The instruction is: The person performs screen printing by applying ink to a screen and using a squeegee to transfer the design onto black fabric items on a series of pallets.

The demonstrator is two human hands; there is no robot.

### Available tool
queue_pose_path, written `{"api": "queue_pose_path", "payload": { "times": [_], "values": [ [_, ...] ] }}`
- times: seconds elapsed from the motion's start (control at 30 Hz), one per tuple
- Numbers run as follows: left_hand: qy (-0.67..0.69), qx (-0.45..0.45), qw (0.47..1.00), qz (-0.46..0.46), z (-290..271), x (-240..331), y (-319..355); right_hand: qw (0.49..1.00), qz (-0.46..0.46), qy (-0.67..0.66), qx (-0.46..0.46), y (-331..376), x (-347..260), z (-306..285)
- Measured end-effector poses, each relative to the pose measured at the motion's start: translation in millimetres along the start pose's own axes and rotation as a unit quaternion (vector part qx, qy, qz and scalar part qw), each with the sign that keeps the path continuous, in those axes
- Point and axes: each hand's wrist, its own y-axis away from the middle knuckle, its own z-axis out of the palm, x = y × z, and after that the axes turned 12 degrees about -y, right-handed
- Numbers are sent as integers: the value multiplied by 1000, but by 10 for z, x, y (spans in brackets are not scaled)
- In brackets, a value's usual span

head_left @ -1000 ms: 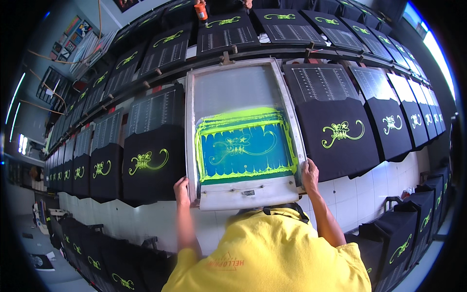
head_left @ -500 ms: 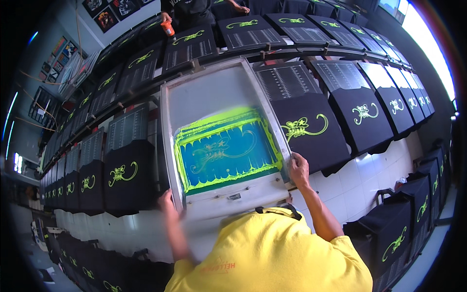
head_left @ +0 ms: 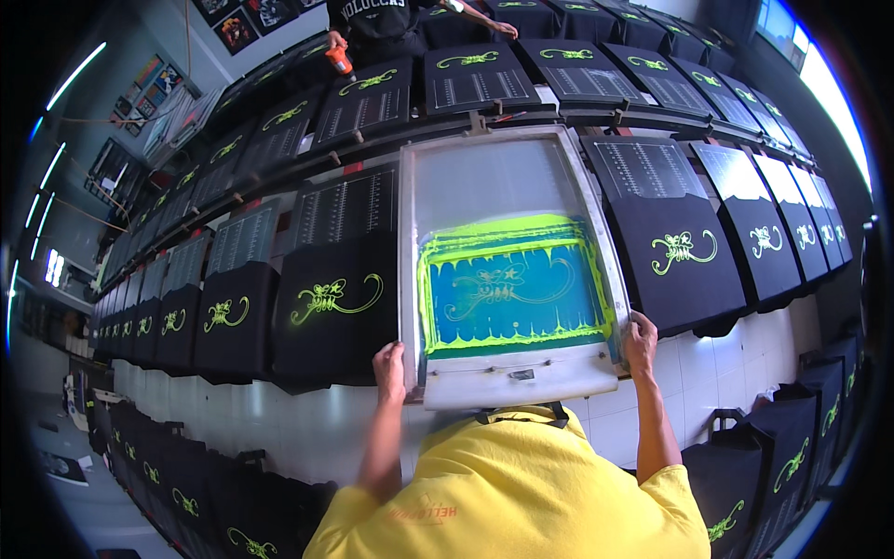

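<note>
Both my hands grip a screen printing frame [head_left: 407,233] by its near side corners. My left hand [head_left: 389,365] is closed on the left corner, and my right hand [head_left: 641,343] on the right one. Bright yellow-green ink rings a blue stencil area [head_left: 521,291] with a curling design in the mesh. A pale bar with bolts [head_left: 521,380] lies across the near end. Whether the frame rests on the board beneath it or is raised, I cannot tell. Black shirts with yellow-green prints flank it, one at left [head_left: 335,296] and one at right [head_left: 684,253].
Rows of boards with black printed shirts run left and right, and another row [head_left: 475,61] stands beyond a rail. There, another person's hand holds an orange heat gun [head_left: 340,61]. More shirts [head_left: 792,456] hang behind me. White floor tiles [head_left: 689,373] show between the rows.
The frame has moved right with both my hands and turned straighter. A printed shirt it hid now shows at its left, and it covers the print that showed at its right.
</note>
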Motion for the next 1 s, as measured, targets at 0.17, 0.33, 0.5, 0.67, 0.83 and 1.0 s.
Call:
{"api": "queue_pose_path", "payload": {
  "times": [0.17, 0.33, 0.5, 0.67, 0.83, 1.0],
  "values": [
    [-43, -20, 999, 14, 251, 6, -51, 1000, -23, 15, 13, -287, 345, -190],
    [-40, -9, 999, 23, 359, 71, -114, 1000, -7, 15, 7, -377, 235, -154],
    [-40, 4, 999, 23, 475, 170, -102, 1000, -20, 14, -6, -492, 399, -189],
    [-59, -8, 998, 20, 471, 80, -180, 1000, -6, 9, -2, -554, 312, -141],
    [-55, -10, 998, 18, 529, 201, -160, 1000, 11, -6, -6, -583, 301, -133],
    [-12, -49, 999, 15, 497, -17, -250, 1000, 6, -12, 13, -623, 351, -105]
  ]
}}
